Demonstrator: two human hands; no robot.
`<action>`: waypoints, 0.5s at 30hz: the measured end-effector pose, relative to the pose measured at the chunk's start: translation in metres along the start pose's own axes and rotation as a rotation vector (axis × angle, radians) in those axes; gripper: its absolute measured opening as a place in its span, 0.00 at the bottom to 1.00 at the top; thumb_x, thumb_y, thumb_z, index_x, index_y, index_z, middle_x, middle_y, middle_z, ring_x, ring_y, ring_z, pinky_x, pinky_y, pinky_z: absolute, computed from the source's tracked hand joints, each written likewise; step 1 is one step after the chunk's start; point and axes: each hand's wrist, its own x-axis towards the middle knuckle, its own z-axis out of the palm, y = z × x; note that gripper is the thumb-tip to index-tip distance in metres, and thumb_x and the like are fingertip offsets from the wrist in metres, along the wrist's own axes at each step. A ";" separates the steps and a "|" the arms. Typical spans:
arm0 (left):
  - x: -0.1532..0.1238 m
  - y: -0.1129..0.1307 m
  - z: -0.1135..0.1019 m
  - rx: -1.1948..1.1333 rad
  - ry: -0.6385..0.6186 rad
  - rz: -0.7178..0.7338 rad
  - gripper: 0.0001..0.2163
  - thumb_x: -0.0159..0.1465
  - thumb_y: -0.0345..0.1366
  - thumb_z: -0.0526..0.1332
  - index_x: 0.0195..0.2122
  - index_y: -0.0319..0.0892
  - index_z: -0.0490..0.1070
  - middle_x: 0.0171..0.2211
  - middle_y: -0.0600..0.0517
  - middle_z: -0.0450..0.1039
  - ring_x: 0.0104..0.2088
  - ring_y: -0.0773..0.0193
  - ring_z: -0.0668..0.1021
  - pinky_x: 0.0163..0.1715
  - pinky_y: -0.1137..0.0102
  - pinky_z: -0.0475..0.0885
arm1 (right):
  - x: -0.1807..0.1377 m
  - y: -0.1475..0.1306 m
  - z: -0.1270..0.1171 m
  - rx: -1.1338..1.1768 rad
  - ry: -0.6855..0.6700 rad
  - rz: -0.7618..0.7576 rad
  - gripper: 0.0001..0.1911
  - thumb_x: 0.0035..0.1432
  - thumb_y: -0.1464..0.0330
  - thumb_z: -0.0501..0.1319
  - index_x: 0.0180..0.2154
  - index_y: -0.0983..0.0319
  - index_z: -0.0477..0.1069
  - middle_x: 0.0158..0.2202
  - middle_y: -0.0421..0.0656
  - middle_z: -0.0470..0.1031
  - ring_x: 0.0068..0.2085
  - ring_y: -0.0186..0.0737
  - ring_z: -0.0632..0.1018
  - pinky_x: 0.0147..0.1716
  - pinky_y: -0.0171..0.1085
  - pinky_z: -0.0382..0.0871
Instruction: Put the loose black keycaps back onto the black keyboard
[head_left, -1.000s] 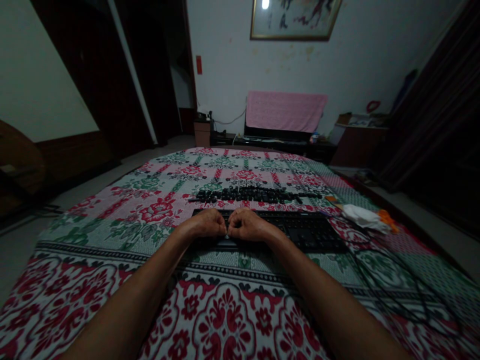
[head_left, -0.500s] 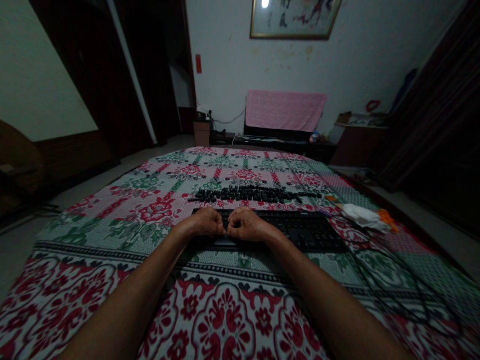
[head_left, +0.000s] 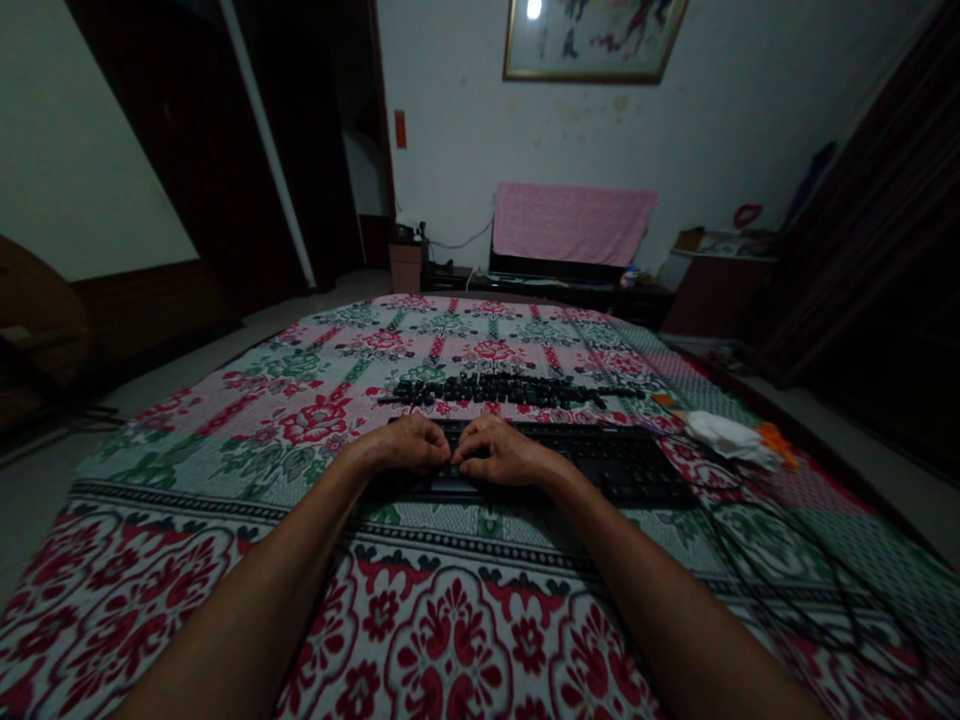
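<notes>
A black keyboard (head_left: 607, 462) lies on a bed covered by a red, green and white flowered spread (head_left: 315, 420). My left hand (head_left: 409, 446) and my right hand (head_left: 501, 452) rest side by side on the keyboard's left half, fingers curled and pinched together at a spot between them. What they pinch is too small and dark to make out. Just beyond the keyboard sits a row of loose black keycaps (head_left: 510, 390).
A crumpled white cloth (head_left: 724, 433) and an orange item (head_left: 776, 440) lie at the bed's right edge. A black cable (head_left: 765, 560) loops across the right side. Beyond the bed are a pink-draped stand (head_left: 574, 222), a dark doorway and a framed picture.
Both hands stay on the keyboard's left half; the fingers have shifted slightly and the right hand's fingers reach a little further forward. The view has barely moved.
</notes>
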 end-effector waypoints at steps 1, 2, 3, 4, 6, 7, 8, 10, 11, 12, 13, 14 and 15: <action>0.000 0.001 0.000 0.005 0.003 -0.001 0.11 0.47 0.36 0.54 0.28 0.37 0.69 0.16 0.57 0.63 0.16 0.74 0.64 0.17 0.78 0.60 | 0.000 0.000 0.001 -0.006 0.001 0.001 0.09 0.46 0.70 0.59 0.32 0.60 0.75 0.34 0.42 0.71 0.38 0.35 0.69 0.40 0.34 0.58; -0.001 0.002 0.001 0.008 0.006 -0.002 0.11 0.47 0.36 0.54 0.28 0.36 0.69 0.16 0.57 0.63 0.16 0.74 0.64 0.17 0.78 0.60 | 0.000 0.000 0.002 -0.011 0.002 0.001 0.08 0.46 0.69 0.59 0.31 0.61 0.75 0.34 0.42 0.71 0.38 0.35 0.69 0.40 0.33 0.58; -0.001 0.002 0.001 0.011 0.010 -0.001 0.11 0.46 0.36 0.54 0.28 0.36 0.69 0.17 0.57 0.63 0.16 0.74 0.64 0.17 0.78 0.59 | 0.001 0.000 0.003 -0.018 0.008 0.003 0.08 0.47 0.69 0.59 0.31 0.61 0.75 0.33 0.42 0.71 0.37 0.35 0.69 0.39 0.33 0.58; -0.001 0.003 0.001 0.012 0.013 -0.003 0.11 0.46 0.36 0.54 0.28 0.37 0.69 0.17 0.58 0.63 0.16 0.74 0.64 0.17 0.78 0.59 | 0.001 0.000 0.004 -0.026 0.018 0.011 0.08 0.47 0.68 0.59 0.30 0.62 0.75 0.32 0.42 0.71 0.36 0.34 0.69 0.38 0.32 0.59; -0.001 0.003 0.001 0.011 0.014 -0.009 0.11 0.46 0.36 0.54 0.28 0.37 0.69 0.16 0.58 0.63 0.16 0.74 0.63 0.17 0.79 0.59 | 0.004 -0.001 0.007 -0.046 0.044 0.048 0.07 0.46 0.68 0.59 0.27 0.63 0.75 0.30 0.42 0.72 0.34 0.33 0.69 0.35 0.31 0.59; -0.001 0.003 0.001 0.009 0.014 -0.014 0.11 0.46 0.36 0.54 0.28 0.37 0.69 0.16 0.58 0.63 0.16 0.74 0.63 0.17 0.79 0.59 | 0.005 -0.001 0.008 -0.054 0.055 0.071 0.07 0.46 0.68 0.59 0.25 0.63 0.74 0.29 0.41 0.72 0.33 0.33 0.69 0.34 0.31 0.59; -0.001 0.003 0.001 0.003 0.014 -0.020 0.11 0.46 0.37 0.54 0.28 0.36 0.69 0.16 0.58 0.63 0.16 0.74 0.63 0.17 0.79 0.58 | 0.006 -0.002 0.010 -0.060 0.061 0.090 0.07 0.46 0.68 0.59 0.24 0.64 0.74 0.28 0.41 0.72 0.32 0.32 0.69 0.33 0.30 0.59; -0.001 0.002 0.001 -0.013 0.016 -0.028 0.11 0.46 0.37 0.55 0.28 0.36 0.69 0.16 0.58 0.63 0.16 0.74 0.63 0.16 0.79 0.58 | 0.008 -0.002 0.011 -0.061 0.059 0.112 0.07 0.45 0.68 0.59 0.22 0.64 0.73 0.26 0.40 0.72 0.30 0.32 0.69 0.32 0.30 0.59; -0.001 0.001 0.001 -0.023 0.017 -0.029 0.11 0.46 0.37 0.55 0.28 0.36 0.69 0.16 0.58 0.62 0.16 0.74 0.63 0.16 0.79 0.58 | 0.008 -0.003 0.011 -0.059 0.056 0.114 0.07 0.45 0.68 0.59 0.22 0.64 0.73 0.25 0.40 0.72 0.30 0.31 0.69 0.32 0.30 0.59; -0.001 0.001 0.001 -0.033 0.018 -0.029 0.11 0.45 0.37 0.55 0.28 0.36 0.69 0.16 0.58 0.62 0.16 0.74 0.63 0.16 0.79 0.58 | 0.008 -0.003 0.011 -0.056 0.055 0.112 0.07 0.45 0.68 0.58 0.22 0.64 0.73 0.25 0.40 0.72 0.29 0.31 0.69 0.32 0.30 0.59; -0.001 0.001 0.000 -0.042 0.018 -0.030 0.11 0.45 0.36 0.55 0.28 0.36 0.69 0.15 0.58 0.63 0.16 0.74 0.64 0.16 0.79 0.58 | 0.008 -0.002 0.010 -0.051 0.055 0.108 0.08 0.46 0.68 0.58 0.22 0.64 0.73 0.25 0.40 0.72 0.29 0.31 0.69 0.32 0.30 0.59; 0.000 0.001 0.000 -0.046 0.017 -0.033 0.11 0.45 0.36 0.55 0.28 0.37 0.69 0.15 0.58 0.62 0.16 0.74 0.64 0.16 0.79 0.58 | 0.008 -0.002 0.010 -0.047 0.055 0.103 0.08 0.46 0.68 0.58 0.22 0.64 0.73 0.24 0.40 0.73 0.29 0.31 0.69 0.32 0.30 0.59; 0.000 0.001 0.000 -0.043 0.016 -0.037 0.11 0.45 0.36 0.55 0.28 0.37 0.69 0.15 0.58 0.62 0.16 0.74 0.64 0.16 0.79 0.58 | 0.007 -0.002 0.010 -0.043 0.056 0.100 0.08 0.46 0.68 0.58 0.23 0.64 0.73 0.24 0.40 0.73 0.29 0.31 0.69 0.32 0.30 0.59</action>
